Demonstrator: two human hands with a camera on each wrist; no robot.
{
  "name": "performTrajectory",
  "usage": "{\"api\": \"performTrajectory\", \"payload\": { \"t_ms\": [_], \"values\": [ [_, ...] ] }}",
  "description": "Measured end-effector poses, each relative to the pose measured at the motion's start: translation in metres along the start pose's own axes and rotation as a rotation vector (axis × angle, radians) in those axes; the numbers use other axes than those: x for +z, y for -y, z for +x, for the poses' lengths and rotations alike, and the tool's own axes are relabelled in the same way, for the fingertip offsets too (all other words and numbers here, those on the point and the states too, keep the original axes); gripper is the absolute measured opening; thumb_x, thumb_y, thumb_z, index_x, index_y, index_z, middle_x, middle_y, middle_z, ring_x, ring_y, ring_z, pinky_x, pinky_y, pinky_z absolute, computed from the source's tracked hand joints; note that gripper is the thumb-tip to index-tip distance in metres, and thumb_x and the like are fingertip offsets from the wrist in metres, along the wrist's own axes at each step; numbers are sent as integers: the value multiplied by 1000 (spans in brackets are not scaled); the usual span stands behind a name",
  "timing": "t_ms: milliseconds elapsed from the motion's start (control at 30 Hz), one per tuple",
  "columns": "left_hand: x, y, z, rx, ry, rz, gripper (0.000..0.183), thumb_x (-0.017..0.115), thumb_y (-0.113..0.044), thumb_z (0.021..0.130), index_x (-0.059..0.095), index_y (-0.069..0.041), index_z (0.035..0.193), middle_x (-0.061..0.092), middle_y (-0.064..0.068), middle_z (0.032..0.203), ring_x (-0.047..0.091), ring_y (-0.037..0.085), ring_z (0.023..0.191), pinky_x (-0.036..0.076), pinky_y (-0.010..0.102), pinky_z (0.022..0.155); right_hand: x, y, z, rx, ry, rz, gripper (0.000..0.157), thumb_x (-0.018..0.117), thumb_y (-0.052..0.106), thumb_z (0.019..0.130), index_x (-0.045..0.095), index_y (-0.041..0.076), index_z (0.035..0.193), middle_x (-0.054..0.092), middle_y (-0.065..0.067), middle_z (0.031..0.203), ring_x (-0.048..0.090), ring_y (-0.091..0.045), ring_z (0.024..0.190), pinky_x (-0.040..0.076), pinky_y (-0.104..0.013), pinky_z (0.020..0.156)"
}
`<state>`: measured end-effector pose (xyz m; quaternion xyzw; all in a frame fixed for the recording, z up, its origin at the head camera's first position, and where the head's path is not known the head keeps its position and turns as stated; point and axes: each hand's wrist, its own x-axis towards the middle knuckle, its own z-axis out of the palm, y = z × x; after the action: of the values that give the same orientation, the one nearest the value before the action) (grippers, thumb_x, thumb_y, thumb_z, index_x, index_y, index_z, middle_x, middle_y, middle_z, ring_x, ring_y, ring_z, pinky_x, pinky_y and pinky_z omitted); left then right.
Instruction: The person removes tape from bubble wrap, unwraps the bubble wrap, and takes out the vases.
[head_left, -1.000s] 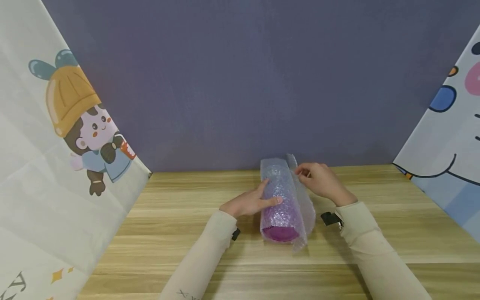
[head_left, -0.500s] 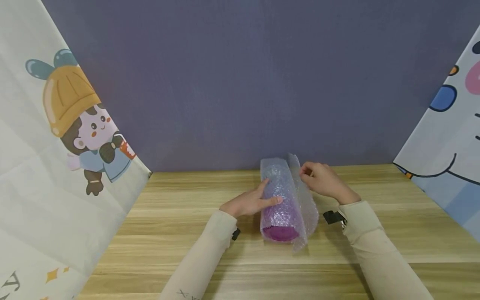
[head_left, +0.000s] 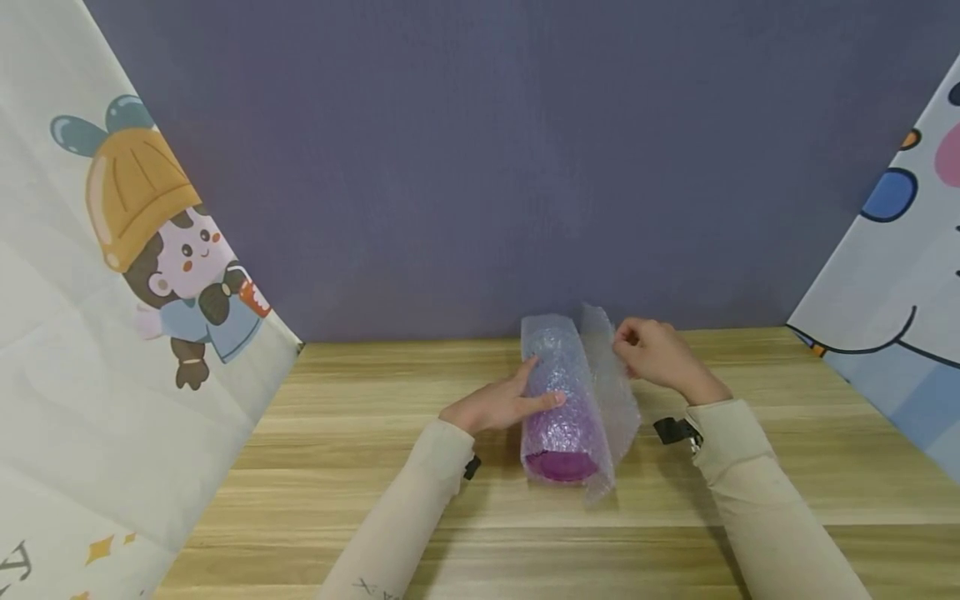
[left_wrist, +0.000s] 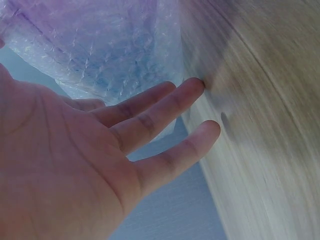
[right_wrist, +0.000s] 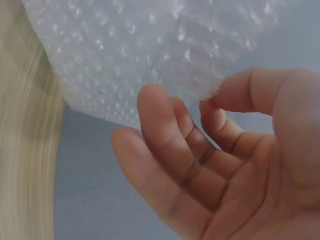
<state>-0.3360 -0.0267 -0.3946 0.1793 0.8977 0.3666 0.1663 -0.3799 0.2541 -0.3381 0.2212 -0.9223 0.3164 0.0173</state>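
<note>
1. A person's left hand (head_left: 498, 406) rests along a purple object (head_left: 562, 467) rolled in bubble wrap (head_left: 557, 354), thumb laid over the top. Its fingers are straight and spread rather than clenched, suggesting a light press that steadies the roll. Whether the fingertips also meet the wooden table (head_left: 360, 483) cannot be told.

2. The roll lies on its side just right of that hand and to the left of the other, one end toward the person. The purple shows at the near end, where the wrapping leaves it uncovered.

3. The right hand (head_left: 656, 358) pinches the wrap's loose flap (head_left: 617, 396) by its edge between thumb and forefinger, its other fingers loosely bent. A fingertip hold presumably suits so thin a sheet, keeping the layer apart from the roll.

4. Between the two hands, the flap stands raised along the roll's right side. With one hand on the body and one on the edge, the arrangement likely prevents the roll from following the pull.
</note>
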Motion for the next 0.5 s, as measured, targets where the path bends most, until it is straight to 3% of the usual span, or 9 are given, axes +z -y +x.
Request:
{"api": "performTrajectory", "payload": {
  "t_ms": [233, 500],
  "values": [
    [0, 1, -8, -1, 11, 12, 105, 45, -85, 87, -9, -37, 164, 17, 13, 171, 28, 36, 155, 25, 54, 126, -6, -2, -11, 66, -1, 3, 20, 48, 14, 99, 64, 3, 95, 68, -10, 80, 73, -24, 69, 58, -29, 63],
    [0, 2, -17, 12, 28, 18, 105, 44, -85, 88, -9, -37, 164, 20, 14, 170, 30, 37, 154, 27, 55, 126, -11, -5, -25, 109, 83, -24, 22, 47, 17, 103, 59, 5, 89, 66, -11, 78, 68, -18, 67, 55, -31, 61]
  ]
}}
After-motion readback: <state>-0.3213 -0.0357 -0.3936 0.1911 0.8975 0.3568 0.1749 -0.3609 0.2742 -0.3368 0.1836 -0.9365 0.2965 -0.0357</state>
